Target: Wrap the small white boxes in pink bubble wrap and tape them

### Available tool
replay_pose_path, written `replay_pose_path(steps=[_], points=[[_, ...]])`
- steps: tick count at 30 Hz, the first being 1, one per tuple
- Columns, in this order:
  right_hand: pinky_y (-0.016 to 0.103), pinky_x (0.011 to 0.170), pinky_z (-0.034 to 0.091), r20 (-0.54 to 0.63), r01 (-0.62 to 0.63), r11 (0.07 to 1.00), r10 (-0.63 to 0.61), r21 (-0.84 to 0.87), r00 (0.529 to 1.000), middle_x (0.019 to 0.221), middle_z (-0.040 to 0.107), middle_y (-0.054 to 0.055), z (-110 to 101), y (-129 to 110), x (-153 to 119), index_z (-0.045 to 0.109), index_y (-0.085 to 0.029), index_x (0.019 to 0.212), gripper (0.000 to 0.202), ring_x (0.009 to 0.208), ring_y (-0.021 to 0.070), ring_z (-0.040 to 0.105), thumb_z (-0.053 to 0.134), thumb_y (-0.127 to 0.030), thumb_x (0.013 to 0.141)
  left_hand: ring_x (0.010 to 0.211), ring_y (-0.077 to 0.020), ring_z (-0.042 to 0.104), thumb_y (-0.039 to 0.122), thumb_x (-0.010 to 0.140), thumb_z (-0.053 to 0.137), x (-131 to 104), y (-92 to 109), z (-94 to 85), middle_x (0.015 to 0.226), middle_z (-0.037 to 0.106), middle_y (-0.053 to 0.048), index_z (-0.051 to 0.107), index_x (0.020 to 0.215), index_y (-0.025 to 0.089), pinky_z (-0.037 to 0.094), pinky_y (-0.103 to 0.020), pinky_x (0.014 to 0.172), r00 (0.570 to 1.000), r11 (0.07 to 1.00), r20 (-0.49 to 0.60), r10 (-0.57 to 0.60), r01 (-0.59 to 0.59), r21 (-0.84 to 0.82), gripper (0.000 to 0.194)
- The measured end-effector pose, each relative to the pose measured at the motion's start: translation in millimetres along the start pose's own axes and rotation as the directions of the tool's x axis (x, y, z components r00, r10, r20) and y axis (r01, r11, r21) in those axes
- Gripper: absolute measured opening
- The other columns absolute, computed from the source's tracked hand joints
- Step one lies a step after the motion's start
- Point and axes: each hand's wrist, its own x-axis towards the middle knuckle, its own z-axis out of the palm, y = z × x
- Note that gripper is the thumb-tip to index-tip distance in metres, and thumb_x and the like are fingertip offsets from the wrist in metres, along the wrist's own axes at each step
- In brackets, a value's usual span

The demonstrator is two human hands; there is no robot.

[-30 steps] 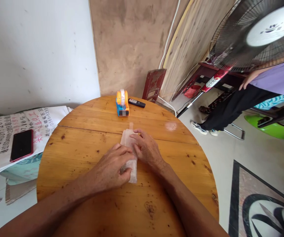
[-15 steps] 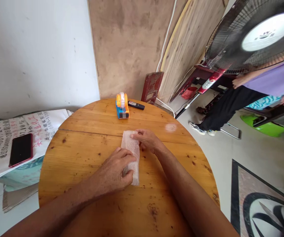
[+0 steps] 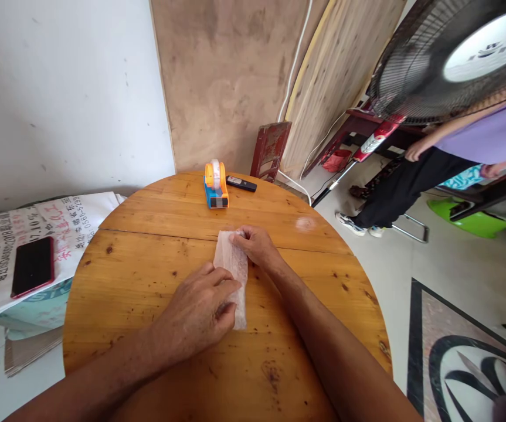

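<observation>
A narrow folded piece of translucent white bubble wrap (image 3: pixel 237 271) lies lengthwise on the round wooden table (image 3: pixel 147 264). My right hand (image 3: pixel 257 246) pinches its far right edge between thumb and fingers. Across the wrap's nearer left side, my left hand (image 3: pixel 204 305) is bent with curled fingers and thumb gripping it; part of the wrap is hidden beneath. Beyond both hands stands an orange and blue tape dispenser (image 3: pixel 216 184) with a roll of tape on it. Whether anything is inside the wrap, I cannot tell.
A black remote control (image 3: pixel 241 183) lies beside the dispenser. At left, a phone (image 3: pixel 33 266) rests on a printed white sack (image 3: pixel 81 225). A red-brown chair (image 3: pixel 271 149) stands behind the table. At right are a standing fan (image 3: pixel 446 70) and a person in black trousers (image 3: pixel 404 181).
Both hands keep nearly the same place on the bubble wrap, with only slight finger movement. The view has shifted a little. The person at right has moved an arm slightly.
</observation>
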Motion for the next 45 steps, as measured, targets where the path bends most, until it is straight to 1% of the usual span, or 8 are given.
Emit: replay_pose_path(steps=[7,14,21,25,31,36,40,45], points=[[0.024,0.051,0.025,0.014,0.007,0.998,-0.008,0.062,1.000,0.056,0.045,-0.004,4,-4,1,0.053,-0.019,0.061,0.014,0.055,0.0113,0.038,0.058,-0.030,0.067,0.099,-0.0256,0.058,0.013,0.079,0.051,1,-4,2.4,0.103,0.070,-0.007,0.069,0.109,0.017,0.052,-0.040,0.086,0.996,0.991,0.034,-0.077,0.080,-0.107,0.035],[0.024,0.050,0.030,0.043,-0.022,0.955,0.010,0.296,0.999,0.059,0.042,-0.006,7,-26,-7,0.046,-0.021,0.067,0.032,0.053,0.0100,0.036,0.054,-0.051,0.075,0.099,-0.0259,0.061,0.013,0.077,0.054,3,-7,3.5,0.107,0.071,-0.007,0.070,0.112,0.018,0.052,-0.041,0.089,0.993,0.980,0.037,-0.110,0.115,-0.162,0.039],[0.024,0.052,0.028,0.030,0.036,0.918,-0.052,0.395,0.998,0.060,0.044,-0.005,-8,-53,-29,0.049,-0.020,0.066,0.033,0.054,0.0090,0.035,0.062,-0.049,0.074,0.104,-0.0266,0.059,0.013,0.078,0.053,2,-8,3.6,0.112,0.070,-0.004,0.069,0.112,0.023,0.050,-0.042,0.093,0.996,0.992,0.031,-0.088,0.090,-0.084,0.040],[0.024,0.053,0.029,0.016,0.157,0.934,-0.171,0.322,0.985,0.063,0.044,-0.004,-13,-66,-52,0.051,-0.020,0.069,0.030,0.058,0.0101,0.037,0.060,-0.046,0.080,0.103,-0.0244,0.059,0.014,0.079,0.053,-4,-4,6.6,0.111,0.065,-0.006,0.069,0.105,0.021,0.050,-0.039,0.092,0.995,0.996,-0.049,-0.089,0.087,-0.027,0.032],[0.024,0.058,0.035,0.028,0.228,0.945,-0.241,0.235,0.970,0.067,0.046,-0.003,-16,-76,-85,0.053,-0.019,0.072,0.025,0.062,0.0111,0.041,0.055,-0.040,0.087,0.095,-0.0242,0.058,0.024,0.080,0.058,-14,6,10.3,0.098,0.058,-0.007,0.061,0.095,0.019,0.051,-0.040,0.084,0.949,0.965,-0.217,-0.230,0.251,0.073,0.016],[0.024,0.063,0.041,0.038,0.263,0.951,-0.273,0.163,0.961,0.071,0.057,-0.001,-14,-73,-119,0.058,-0.020,0.076,0.022,0.067,0.0130,0.052,0.053,-0.034,0.092,0.095,-0.0250,0.058,0.028,0.077,0.063,-18,5,13.2,0.099,0.056,-0.006,0.052,0.106,0.018,0.052,-0.042,0.083,0.887,0.932,-0.300,-0.351,0.362,-0.023,0.033],[0.026,0.074,0.049,0.036,0.394,0.919,-0.395,0.031,0.918,0.087,0.069,0.003,-3,-61,-145,0.062,-0.023,0.087,0.016,0.080,0.0152,0.064,0.050,-0.027,0.096,0.114,-0.0260,0.054,0.027,0.081,0.062,-20,2,13.9,0.125,0.050,-0.013,0.046,0.128,0.019,0.050,-0.039,0.090,0.930,0.967,-0.265,-0.254,0.235,-0.104,0.050],[0.031,0.087,0.052,-0.015,0.583,0.808,-0.586,-0.087,0.810,0.103,0.071,0.008,8,-47,-159,0.063,-0.023,0.091,0.012,0.099,0.0178,0.066,0.052,-0.018,0.094,0.099,-0.0223,0.059,0.026,0.085,0.059,-18,-1,10.4,0.106,0.062,-0.008,0.056,0.089,0.020,0.049,-0.035,0.084,0.975,0.986,-0.174,-0.137,0.119,-0.114,0.008]])
